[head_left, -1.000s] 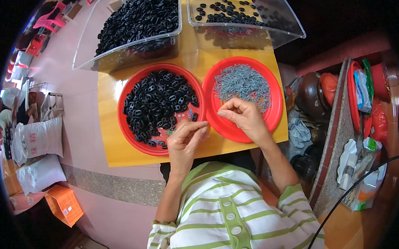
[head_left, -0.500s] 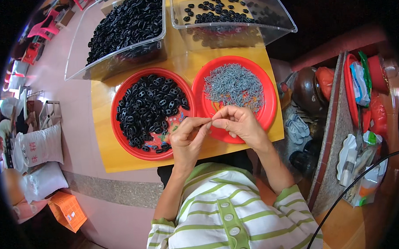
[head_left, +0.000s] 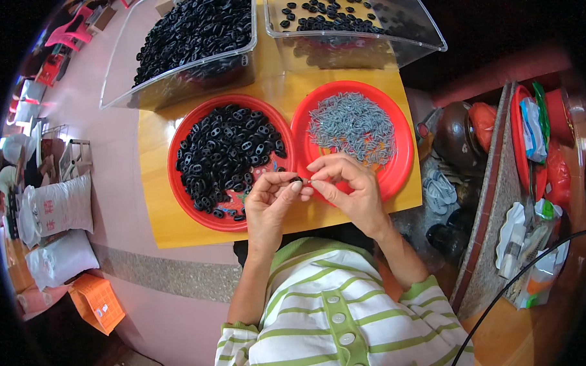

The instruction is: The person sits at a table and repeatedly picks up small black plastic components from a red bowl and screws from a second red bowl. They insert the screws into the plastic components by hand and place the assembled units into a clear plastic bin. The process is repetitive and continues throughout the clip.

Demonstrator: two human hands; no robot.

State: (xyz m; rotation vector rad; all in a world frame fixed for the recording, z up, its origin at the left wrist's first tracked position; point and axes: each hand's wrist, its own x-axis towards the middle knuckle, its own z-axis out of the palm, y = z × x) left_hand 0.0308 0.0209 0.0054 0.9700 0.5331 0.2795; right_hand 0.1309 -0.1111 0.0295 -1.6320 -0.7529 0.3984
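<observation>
In front of my body both hands meet over the near edges of two red plates. Between the thumb and fingers of my left hand [head_left: 268, 203] is a small black oval plastic piece [head_left: 297, 180], partly hidden. My right hand [head_left: 355, 197] pinches a tiny screw [head_left: 310, 182] close to that piece, its tip toward it; whether they touch I cannot tell. The left red plate [head_left: 172, 158] carries a heap of black two-hole plastic pieces [head_left: 221, 153]. Grey metal screws [head_left: 349, 123] lie piled on the right red plate [head_left: 404, 143].
Behind the plates on the yellow table [head_left: 162, 229] stand two clear plastic bins: a left bin [head_left: 167, 84] full of black pieces and a right bin [head_left: 423, 40] with fewer. White sacks [head_left: 61, 207] sit at left. A ledge [head_left: 480, 196] with bags runs along the right.
My hands have drawn slightly apart at the fingertips, and the black piece now shows in my left hand. The whole view has shifted a little.
</observation>
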